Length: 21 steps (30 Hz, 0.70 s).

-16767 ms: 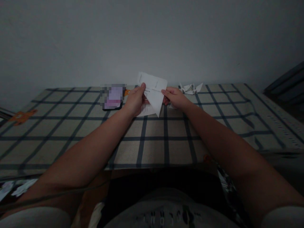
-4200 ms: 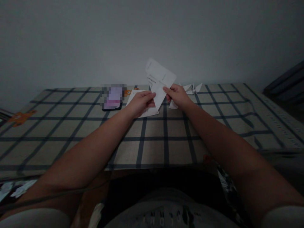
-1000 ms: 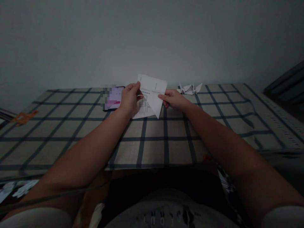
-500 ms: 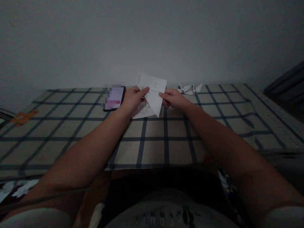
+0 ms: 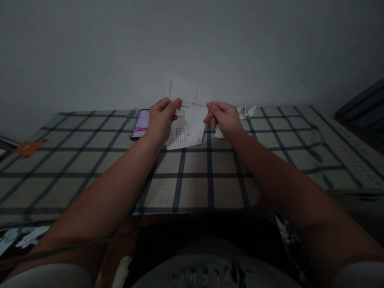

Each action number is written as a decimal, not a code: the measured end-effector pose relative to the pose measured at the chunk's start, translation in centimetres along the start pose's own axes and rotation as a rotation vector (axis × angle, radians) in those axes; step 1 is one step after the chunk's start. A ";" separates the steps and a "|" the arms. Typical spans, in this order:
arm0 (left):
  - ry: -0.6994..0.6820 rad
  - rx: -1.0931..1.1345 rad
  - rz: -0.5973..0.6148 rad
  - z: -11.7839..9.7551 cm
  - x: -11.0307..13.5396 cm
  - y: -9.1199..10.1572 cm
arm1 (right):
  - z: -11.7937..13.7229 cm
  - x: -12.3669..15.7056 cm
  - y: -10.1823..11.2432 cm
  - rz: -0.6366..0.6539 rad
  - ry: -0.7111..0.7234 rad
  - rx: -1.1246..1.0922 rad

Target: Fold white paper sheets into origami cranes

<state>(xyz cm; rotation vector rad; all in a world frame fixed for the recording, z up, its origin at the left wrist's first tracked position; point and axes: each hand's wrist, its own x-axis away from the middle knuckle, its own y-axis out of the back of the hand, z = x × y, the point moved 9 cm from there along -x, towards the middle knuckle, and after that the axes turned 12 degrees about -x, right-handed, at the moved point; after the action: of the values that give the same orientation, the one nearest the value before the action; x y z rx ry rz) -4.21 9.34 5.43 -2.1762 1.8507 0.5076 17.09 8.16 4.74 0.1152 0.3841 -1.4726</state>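
A thin white sheet of paper with faint print is stretched between my two hands, its upper part blending into the pale wall. My left hand pinches its left side between thumb and fingers. The right edge is pinched by my right hand. Behind and below the held sheet, printed papers lie on the checked cloth. Another piece of white paper shows partly under my right hand. Just beyond that hand sits a folded paper crane, partly covered by it.
A phone with a lit screen lies left of the papers, partly behind my left hand. The checked tablecloth covers the table, which meets a grey wall. An orange object is at the left edge.
Both hands have risen slightly and moved apart, the left one now covering part of the phone. The paper has gone from a pointed folded shape to a more spread-out sheet.
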 end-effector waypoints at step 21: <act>0.114 0.029 0.223 -0.9 0.9 -1.8 | -0.6 -1.3 2.0 0.023 0.034 -0.017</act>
<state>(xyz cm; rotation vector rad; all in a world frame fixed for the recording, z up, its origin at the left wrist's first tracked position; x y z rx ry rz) -2.24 8.47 5.83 -2.0301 2.1616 0.4027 18.83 9.81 4.30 0.1307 0.4219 -1.4458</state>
